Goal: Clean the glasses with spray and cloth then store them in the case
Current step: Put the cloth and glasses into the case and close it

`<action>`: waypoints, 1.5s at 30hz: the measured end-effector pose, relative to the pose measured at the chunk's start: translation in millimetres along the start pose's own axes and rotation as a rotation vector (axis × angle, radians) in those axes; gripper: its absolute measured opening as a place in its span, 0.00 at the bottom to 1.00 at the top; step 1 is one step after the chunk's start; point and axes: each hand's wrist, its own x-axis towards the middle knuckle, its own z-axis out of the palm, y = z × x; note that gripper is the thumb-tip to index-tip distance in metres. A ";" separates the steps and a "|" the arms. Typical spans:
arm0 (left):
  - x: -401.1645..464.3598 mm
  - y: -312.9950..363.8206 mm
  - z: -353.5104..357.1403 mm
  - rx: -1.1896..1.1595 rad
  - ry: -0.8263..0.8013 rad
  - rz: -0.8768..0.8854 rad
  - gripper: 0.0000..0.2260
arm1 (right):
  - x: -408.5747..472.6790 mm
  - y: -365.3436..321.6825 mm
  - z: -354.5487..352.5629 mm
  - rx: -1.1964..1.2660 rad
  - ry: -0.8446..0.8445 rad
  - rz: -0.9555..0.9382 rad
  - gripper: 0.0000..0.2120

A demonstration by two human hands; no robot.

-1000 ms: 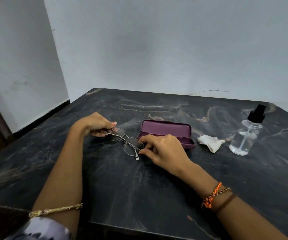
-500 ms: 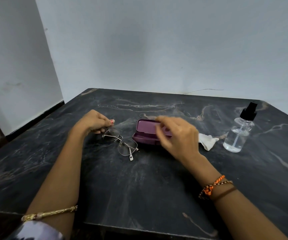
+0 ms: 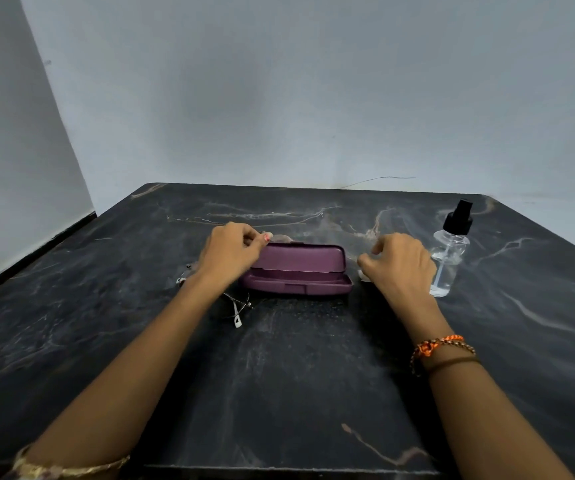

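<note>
The purple glasses case (image 3: 300,268) lies open in the middle of the dark table, its lid raised. My left hand (image 3: 234,254) is at the lid's left end, fingers curled on it. The thin metal-framed glasses (image 3: 237,308) lie on the table in front of the case's left end, partly hidden under my left forearm. My right hand (image 3: 400,265) hovers right of the case with loosely curled fingers, covering most of the white cloth (image 3: 363,277). The clear spray bottle (image 3: 450,252) with its black nozzle stands just right of that hand.
The black marble table (image 3: 296,375) fills the view, with its front edge at the bottom. Grey walls close it in behind and on the left. Bracelets are on both wrists.
My left hand let go of the glasses and moved to the case lid's left end. My right hand went from the case to the cloth. The glasses now lie on the table.
</note>
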 end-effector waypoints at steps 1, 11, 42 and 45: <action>-1.1 2.2 2.0 0.006 0.014 0.010 0.12 | 0.4 -0.7 -2.4 -0.025 0.002 -0.009 0.11; -6.4 6.2 8.7 0.028 -0.002 0.047 0.08 | -1.6 -4.8 -7.6 -0.184 -0.241 0.031 0.15; -19.5 39.1 3.7 -0.997 -0.257 -0.159 0.06 | -30.0 -41.4 5.0 0.478 0.279 -0.696 0.07; -20.2 39.7 3.7 -1.004 -0.258 -0.136 0.06 | -31.3 -43.9 4.4 0.541 0.246 -0.640 0.09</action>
